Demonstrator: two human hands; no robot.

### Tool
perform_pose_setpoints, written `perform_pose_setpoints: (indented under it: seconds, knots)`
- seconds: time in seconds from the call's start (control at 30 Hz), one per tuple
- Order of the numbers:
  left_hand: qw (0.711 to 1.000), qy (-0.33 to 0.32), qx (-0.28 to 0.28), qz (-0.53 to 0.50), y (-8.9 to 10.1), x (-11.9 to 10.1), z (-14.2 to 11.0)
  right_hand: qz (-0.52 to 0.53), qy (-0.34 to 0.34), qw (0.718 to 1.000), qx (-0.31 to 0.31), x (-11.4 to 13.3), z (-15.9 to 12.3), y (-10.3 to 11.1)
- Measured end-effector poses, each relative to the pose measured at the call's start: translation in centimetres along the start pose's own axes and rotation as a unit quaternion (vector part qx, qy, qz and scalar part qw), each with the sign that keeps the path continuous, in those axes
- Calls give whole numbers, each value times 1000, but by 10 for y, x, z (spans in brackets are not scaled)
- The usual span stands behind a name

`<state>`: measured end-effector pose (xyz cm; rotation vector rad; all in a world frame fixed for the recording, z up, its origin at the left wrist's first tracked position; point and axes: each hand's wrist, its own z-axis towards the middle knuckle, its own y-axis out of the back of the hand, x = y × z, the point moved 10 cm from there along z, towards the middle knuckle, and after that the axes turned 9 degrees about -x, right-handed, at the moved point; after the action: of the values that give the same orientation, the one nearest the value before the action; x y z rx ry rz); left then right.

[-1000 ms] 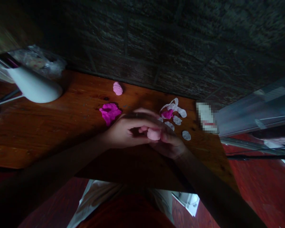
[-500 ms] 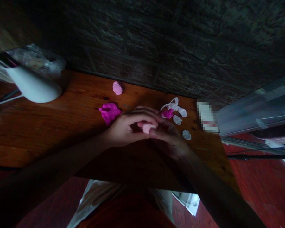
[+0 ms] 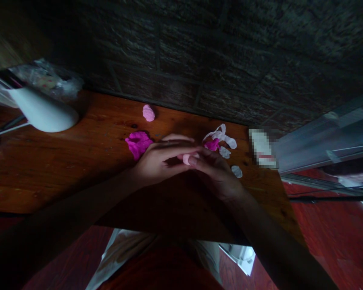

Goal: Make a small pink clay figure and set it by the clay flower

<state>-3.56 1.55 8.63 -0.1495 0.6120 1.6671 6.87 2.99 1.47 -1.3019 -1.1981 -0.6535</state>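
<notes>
Between my two hands, above the wooden table (image 3: 87,149), is a small pale pink lump of modelling clay (image 3: 186,159). My left hand (image 3: 160,159) is closed round its left side, thumb below and fingers over the top. From the right, my right hand (image 3: 213,169) presses its thumb against the lump; its other fingers are partly hidden behind. A flattened magenta clay piece (image 3: 138,144) lies just beyond my left hand. Farther back sits a light pink clay lump (image 3: 148,113). Whitish thin pieces (image 3: 229,140) and a small magenta piece (image 3: 212,144) lie beyond my right hand.
A white tapered vessel (image 3: 45,110) stands at the left, with crumpled clear plastic (image 3: 57,82) behind it. A dark brick wall (image 3: 175,86) borders the table's back. At the right edge are a blurred-out pale object (image 3: 262,149) and a glass panel (image 3: 323,137).
My hands have shifted slightly up and left, turning the pink lump. Less of it shows, and my right thumb now covers its right side.
</notes>
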Motion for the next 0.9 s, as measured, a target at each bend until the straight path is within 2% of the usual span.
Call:
perform_pose_setpoints:
  seconds: [0.07, 0.27, 0.4, 0.5, 0.6, 0.67, 0.73, 0.83, 0.9]
  knots:
    - [1000, 12, 1, 14, 0, 2, -1, -3, 1, 1000, -6, -1, 1, 1]
    - [998, 42, 50, 11, -6, 4, -1, -6, 0, 1000, -10, -2, 2, 3]
    - [992, 74, 102, -9, 2, 15, 5, -55, 26, 998, -9, 18, -6, 6]
    - [977, 135, 163, 38, 8, 41, -1, -153, 71, 986, -3, 41, -15, 11]
    - [964, 126, 214, 91, 2, 55, -13, -303, 110, 946, 33, 48, -23, 9]
    - [953, 120, 260, 98, -12, 59, -24, -395, 126, 906, 82, 40, -27, 2]
    - [946, 123, 278, 113, -21, 62, -30, -455, 148, 869, 127, 28, -31, -6]
    - [949, 140, 254, 126, -20, 64, -27, -515, 185, 824, 146, 18, -33, -11]
    - [957, 166, 206, 117, -11, 66, -22, -525, 187, 817, 147, 18, -32, -8]
